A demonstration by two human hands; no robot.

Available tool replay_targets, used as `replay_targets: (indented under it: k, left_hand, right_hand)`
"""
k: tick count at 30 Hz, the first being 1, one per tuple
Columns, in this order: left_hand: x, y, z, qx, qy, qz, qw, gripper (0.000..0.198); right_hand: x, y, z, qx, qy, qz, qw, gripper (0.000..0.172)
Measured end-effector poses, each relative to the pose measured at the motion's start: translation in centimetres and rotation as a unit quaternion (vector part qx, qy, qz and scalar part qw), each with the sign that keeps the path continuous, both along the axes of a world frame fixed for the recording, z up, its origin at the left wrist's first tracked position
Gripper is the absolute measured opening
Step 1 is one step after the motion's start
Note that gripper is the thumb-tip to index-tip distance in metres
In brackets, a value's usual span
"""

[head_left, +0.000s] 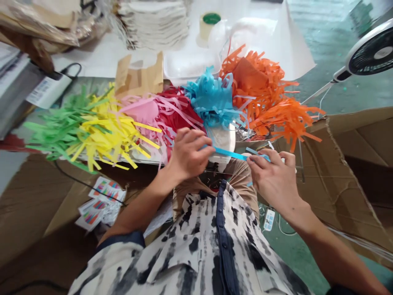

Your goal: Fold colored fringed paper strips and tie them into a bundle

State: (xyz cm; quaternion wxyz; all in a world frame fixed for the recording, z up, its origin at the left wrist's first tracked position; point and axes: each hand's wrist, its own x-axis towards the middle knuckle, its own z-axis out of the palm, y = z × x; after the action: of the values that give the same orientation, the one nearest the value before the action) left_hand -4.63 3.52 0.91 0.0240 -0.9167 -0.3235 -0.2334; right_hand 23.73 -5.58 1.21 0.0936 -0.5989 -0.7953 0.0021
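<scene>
A blue tissue paper strip (230, 153) is stretched between my two hands, just off the table's near edge and above my lap. My left hand (192, 153) is closed on its left end, fingers curled. At the other end, my right hand (273, 176) pinches the strip, with short blue fringe ends poking out around the fingers. Beyond the hands lie fringed paper bunches: blue (211, 94), dark red (181, 108), pink (143, 110), yellow (107, 131), green (61, 123) and orange (260, 90).
A white plastic tray (175, 67) and brown card (147, 76) sit behind the bunches. Farther back are stacked white sheets (153, 24) and a tape roll (211, 20). A fan (373, 51) stands at the right, above a cardboard box (331, 184). Printed cards (98, 203) lie low on the left.
</scene>
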Motion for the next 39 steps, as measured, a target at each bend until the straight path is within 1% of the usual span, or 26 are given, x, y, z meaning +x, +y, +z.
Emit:
replay_targets:
  k: [3, 5, 7, 12, 16, 19, 21, 24, 27, 30, 33, 34, 35, 37, 39]
  left_hand:
    - [2.9, -0.3, -0.7, -0.044, 0.053, -0.077, 0.995, 0.018]
    - [4.2, -0.1, -1.2, -0.061, 0.077, -0.093, 0.991, 0.019]
    - [4.7, 0.3, -1.5, -0.059, 0.083, -0.084, 0.991, 0.018]
    - [4.9, 0.8, -2.0, -0.057, 0.077, -0.075, 0.993, 0.018]
    - [5.1, 0.9, -1.9, -0.077, 0.063, -0.065, 0.993, 0.019]
    - [5.0, 0.9, -1.7, -0.107, 0.053, -0.057, 0.991, 0.018]
    - [4.8, 1.0, -1.6, -0.127, 0.048, -0.039, 0.990, 0.019]
    - [4.4, 1.2, -1.6, -0.138, 0.050, 0.006, 0.989, 0.019]
    - [4.0, 1.4, -1.5, -0.138, 0.060, 0.034, 0.988, 0.019]
    - [3.8, 1.5, -1.1, -0.148, 0.070, 0.046, 0.986, 0.020]
    - [3.9, 1.4, -0.9, -0.146, 0.059, 0.059, 0.986, 0.016]
    - [4.0, 1.3, -1.0, -0.139, 0.050, 0.051, 0.988, 0.014]
    - [4.1, 1.2, -1.0, -0.129, 0.043, 0.029, 0.990, 0.013]
    - [4.2, 1.2, -1.3, -0.106, 0.044, -0.035, 0.993, 0.019]
    - [4.4, 1.1, -1.5, -0.087, 0.064, -0.084, 0.991, 0.023]
  right_hand:
    - [-0.9, 0.4, 0.9, 0.023, -0.059, 0.042, 0.997, 0.022]
    - [-1.4, 0.8, 1.3, 0.048, -0.084, 0.052, 0.994, 0.019]
    - [-1.7, 1.3, 1.3, 0.061, -0.082, 0.045, 0.994, 0.018]
    - [-2.2, 2.4, 0.4, 0.039, -0.060, 0.046, 0.996, 0.021]
    - [-2.2, 2.8, -0.1, 0.040, -0.070, 0.035, 0.996, 0.020]
    - [-1.8, 2.6, -0.3, 0.034, -0.041, 0.019, 0.998, 0.020]
    - [-1.4, 2.5, -0.4, 0.025, -0.010, 0.006, 1.000, 0.022]
    - [-1.0, 2.5, -0.4, 0.010, 0.014, -0.013, 1.000, 0.021]
    - [-1.1, 2.7, -0.3, 0.006, -0.003, -0.027, 1.000, 0.019]
    - [-1.6, 2.9, -0.1, 0.005, -0.026, -0.033, 0.999, 0.021]
    - [-1.9, 3.0, 0.0, 0.004, -0.038, -0.040, 0.998, 0.021]
    - [-1.9, 3.0, 0.0, 0.005, -0.041, -0.042, 0.998, 0.021]
    - [-1.8, 2.9, 0.0, 0.008, -0.044, -0.045, 0.998, 0.021]
    - [-1.7, 2.7, -0.1, 0.021, -0.048, -0.049, 0.997, 0.018]
    - [-1.8, 2.5, -0.2, 0.038, -0.049, -0.025, 0.998, 0.017]
